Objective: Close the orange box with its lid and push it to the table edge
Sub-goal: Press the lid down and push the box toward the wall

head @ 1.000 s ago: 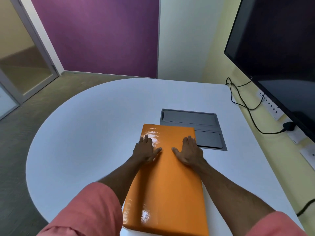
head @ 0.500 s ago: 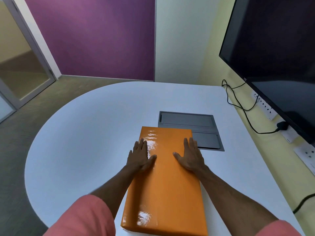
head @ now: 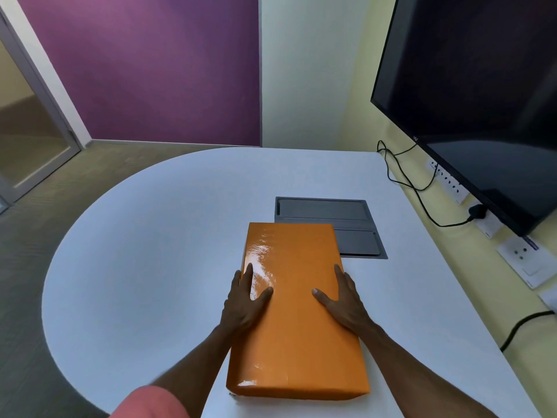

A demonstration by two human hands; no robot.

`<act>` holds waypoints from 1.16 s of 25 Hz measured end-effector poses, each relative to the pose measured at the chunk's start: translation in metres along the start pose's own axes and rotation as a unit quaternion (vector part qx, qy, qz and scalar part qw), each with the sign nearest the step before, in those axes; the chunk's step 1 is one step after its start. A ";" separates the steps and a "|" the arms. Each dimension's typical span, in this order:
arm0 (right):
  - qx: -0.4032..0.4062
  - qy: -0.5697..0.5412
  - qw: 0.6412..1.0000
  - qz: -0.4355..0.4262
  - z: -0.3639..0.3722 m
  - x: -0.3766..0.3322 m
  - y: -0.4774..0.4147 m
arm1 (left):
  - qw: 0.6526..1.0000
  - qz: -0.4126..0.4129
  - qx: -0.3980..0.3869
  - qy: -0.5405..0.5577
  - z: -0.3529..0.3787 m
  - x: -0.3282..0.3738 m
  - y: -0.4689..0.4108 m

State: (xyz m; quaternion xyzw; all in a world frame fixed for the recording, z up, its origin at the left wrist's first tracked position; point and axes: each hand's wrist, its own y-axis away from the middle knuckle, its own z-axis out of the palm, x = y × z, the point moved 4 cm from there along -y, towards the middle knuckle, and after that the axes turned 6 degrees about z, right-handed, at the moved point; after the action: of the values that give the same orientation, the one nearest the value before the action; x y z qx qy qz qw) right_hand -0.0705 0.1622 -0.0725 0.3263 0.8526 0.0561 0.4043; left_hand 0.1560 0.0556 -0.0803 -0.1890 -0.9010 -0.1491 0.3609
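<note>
The orange box (head: 297,312) lies lengthwise on the white table (head: 150,267), its glossy orange lid fully covering it. My left hand (head: 245,300) rests flat over the lid's left edge, fingers spread, thumb on top. My right hand (head: 343,300) lies flat over the right edge in the same way. Both hands flank the box at about its middle. The box's far end overlaps the near left corner of a grey panel.
A grey recessed panel (head: 328,212) is set into the table behind the box. A large dark screen (head: 482,101) hangs on the right wall above sockets (head: 524,254) and black cables (head: 422,191). The table's rounded edge curves away at left.
Both hands have slid outward from the top of the lid to its left and right edges. The box sits slightly farther from me, with more of its near end showing.
</note>
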 end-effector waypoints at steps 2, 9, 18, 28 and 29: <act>-0.003 -0.021 1.000 0.000 0.000 0.000 0.000 | 1.000 -0.001 0.016 0.021 0.001 -0.002 0.003; 0.027 -0.044 0.999 0.017 0.001 -0.008 0.006 | 1.000 0.009 0.007 0.019 -0.010 0.002 0.002; 0.074 -0.076 0.994 0.001 -0.052 -0.029 0.007 | 0.997 0.074 0.010 0.022 -0.034 0.055 -0.023; 0.112 -0.072 0.991 0.010 -0.131 0.008 0.016 | 0.993 0.107 -0.016 0.039 0.008 0.129 -0.030; 0.110 -0.073 0.991 0.013 -0.140 0.018 0.016 | 0.993 0.105 -0.019 0.041 0.017 0.138 -0.029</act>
State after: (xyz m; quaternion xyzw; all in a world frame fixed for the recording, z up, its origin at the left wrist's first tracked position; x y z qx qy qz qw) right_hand -0.1720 0.2092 0.0152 0.3834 0.8174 -0.0569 0.4260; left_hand 0.0400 0.0691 0.0015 -0.2829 -0.8577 -0.1350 0.4076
